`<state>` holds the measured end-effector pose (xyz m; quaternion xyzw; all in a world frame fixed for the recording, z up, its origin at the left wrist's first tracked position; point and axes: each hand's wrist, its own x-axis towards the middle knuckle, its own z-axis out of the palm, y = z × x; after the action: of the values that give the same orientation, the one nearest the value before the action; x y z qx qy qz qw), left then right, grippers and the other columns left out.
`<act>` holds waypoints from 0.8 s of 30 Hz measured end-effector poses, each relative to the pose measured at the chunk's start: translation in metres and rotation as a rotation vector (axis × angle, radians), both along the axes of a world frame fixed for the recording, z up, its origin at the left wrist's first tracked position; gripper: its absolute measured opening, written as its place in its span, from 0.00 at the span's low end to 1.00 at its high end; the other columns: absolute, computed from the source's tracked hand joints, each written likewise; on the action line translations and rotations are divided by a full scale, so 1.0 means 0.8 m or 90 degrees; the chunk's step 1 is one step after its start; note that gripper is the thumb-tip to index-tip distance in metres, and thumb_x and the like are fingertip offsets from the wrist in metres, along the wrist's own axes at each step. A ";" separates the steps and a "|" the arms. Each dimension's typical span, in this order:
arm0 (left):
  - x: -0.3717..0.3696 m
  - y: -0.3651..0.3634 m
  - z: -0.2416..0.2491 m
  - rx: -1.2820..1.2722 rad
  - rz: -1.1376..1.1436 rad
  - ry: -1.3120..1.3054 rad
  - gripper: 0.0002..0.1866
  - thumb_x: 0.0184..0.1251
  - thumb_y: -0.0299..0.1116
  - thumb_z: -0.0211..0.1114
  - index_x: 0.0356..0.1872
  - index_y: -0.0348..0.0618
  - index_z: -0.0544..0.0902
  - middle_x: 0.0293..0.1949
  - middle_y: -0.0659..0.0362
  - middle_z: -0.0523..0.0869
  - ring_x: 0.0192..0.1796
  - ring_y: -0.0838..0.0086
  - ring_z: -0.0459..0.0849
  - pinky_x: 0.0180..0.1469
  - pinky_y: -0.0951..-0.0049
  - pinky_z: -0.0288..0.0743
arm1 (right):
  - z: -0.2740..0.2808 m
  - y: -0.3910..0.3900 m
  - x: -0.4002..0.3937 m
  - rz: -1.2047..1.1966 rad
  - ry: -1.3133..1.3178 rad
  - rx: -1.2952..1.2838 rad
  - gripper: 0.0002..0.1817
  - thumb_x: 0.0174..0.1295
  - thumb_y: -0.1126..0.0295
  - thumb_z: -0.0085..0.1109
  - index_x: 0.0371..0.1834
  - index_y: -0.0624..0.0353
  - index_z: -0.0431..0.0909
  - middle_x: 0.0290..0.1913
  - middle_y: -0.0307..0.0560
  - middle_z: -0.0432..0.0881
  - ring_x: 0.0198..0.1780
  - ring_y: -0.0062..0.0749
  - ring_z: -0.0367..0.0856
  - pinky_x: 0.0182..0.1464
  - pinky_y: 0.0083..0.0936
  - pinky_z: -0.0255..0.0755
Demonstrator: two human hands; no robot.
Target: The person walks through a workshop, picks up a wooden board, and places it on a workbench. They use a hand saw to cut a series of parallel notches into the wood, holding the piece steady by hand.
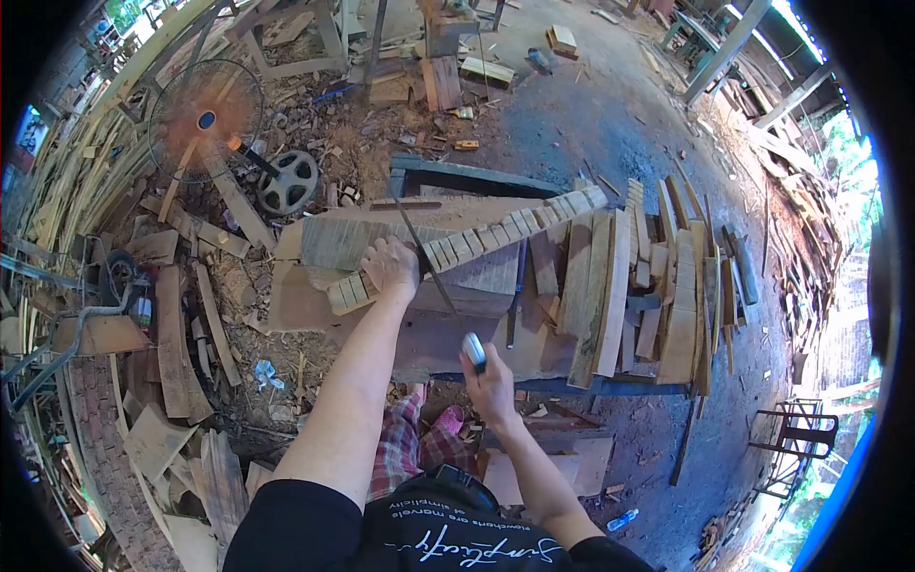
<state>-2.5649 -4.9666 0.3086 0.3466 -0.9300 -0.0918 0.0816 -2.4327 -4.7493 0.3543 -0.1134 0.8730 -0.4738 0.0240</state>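
A long wooden strip with many crosswise cuts lies at a slant over a thick wood block. My left hand is closed over the lower left part of this strip, pressing it against the block. In my right hand is the pale handle of a handsaw, fingers wrapped around it. The thin, dark blade crosses the strip just right of my left hand. Whether its teeth sit inside a cut is too small to tell.
Several long boards are stacked to the right of the block. A standing fan is at the upper left, its round base among wood scraps. A metal-framed chair stands far right, and a plastic bottle lies on the floor.
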 end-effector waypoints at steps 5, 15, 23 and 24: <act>0.000 0.003 0.006 -0.003 -0.006 -0.014 0.16 0.65 0.36 0.48 0.40 0.43 0.83 0.45 0.52 0.82 0.52 0.57 0.78 0.54 0.56 0.66 | -0.003 0.009 0.020 -0.015 -0.090 -0.037 0.13 0.64 0.64 0.59 0.34 0.60 0.67 0.27 0.61 0.77 0.31 0.62 0.76 0.30 0.45 0.68; 0.001 0.003 0.006 0.008 -0.016 -0.009 0.15 0.65 0.35 0.49 0.41 0.43 0.83 0.45 0.52 0.82 0.51 0.58 0.78 0.53 0.55 0.66 | -0.003 -0.004 0.006 0.001 0.002 -0.032 0.11 0.63 0.66 0.60 0.34 0.60 0.68 0.26 0.60 0.75 0.30 0.62 0.76 0.30 0.42 0.69; -0.001 0.002 0.013 0.019 -0.022 -0.037 0.15 0.65 0.35 0.48 0.41 0.43 0.83 0.46 0.53 0.82 0.51 0.58 0.78 0.53 0.56 0.66 | -0.017 -0.061 -0.047 -0.024 0.016 0.015 0.11 0.63 0.67 0.60 0.35 0.61 0.69 0.24 0.59 0.74 0.29 0.60 0.76 0.30 0.39 0.69; -0.001 0.003 0.010 0.016 -0.021 -0.035 0.15 0.65 0.35 0.48 0.41 0.43 0.83 0.46 0.53 0.82 0.51 0.58 0.78 0.53 0.56 0.66 | -0.021 -0.058 -0.047 -0.023 0.018 0.012 0.11 0.63 0.67 0.60 0.35 0.61 0.69 0.24 0.59 0.74 0.29 0.60 0.76 0.30 0.39 0.69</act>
<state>-2.5655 -4.9640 0.3165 0.3345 -0.9362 -0.0953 0.0499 -2.4703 -4.7960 0.3376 -0.1040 0.8796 -0.4641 0.0044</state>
